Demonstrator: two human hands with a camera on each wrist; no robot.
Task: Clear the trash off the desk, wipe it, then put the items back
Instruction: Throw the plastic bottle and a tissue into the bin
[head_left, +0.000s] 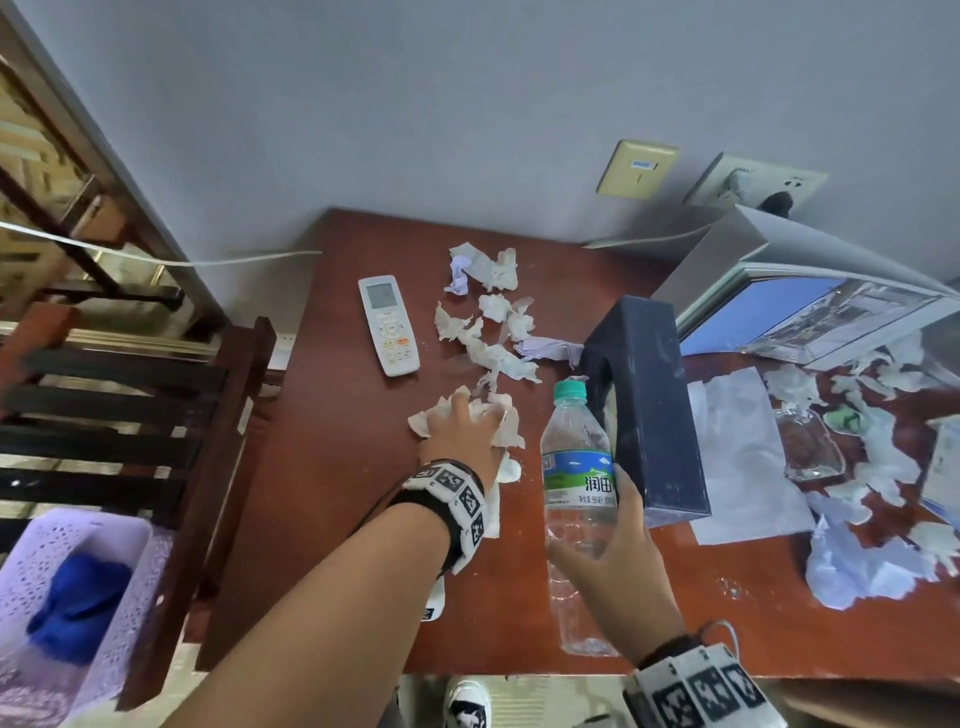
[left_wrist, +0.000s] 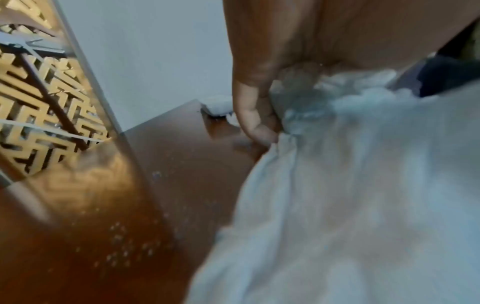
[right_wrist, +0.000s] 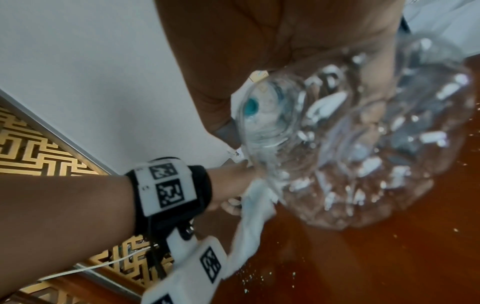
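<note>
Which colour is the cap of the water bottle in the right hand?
The cap of the water bottle is green, clearest in the head view.

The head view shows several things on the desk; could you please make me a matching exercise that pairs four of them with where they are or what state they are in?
Things:
1. water bottle
2. remote control
3. crumpled tissues
4. dark box

Places or states:
A. lying flat near the desk's left edge
B. held in the right hand
C. standing just right of the bottle
D. gathered under the left hand

Pairs: 1-B, 2-A, 3-D, 4-C
</note>
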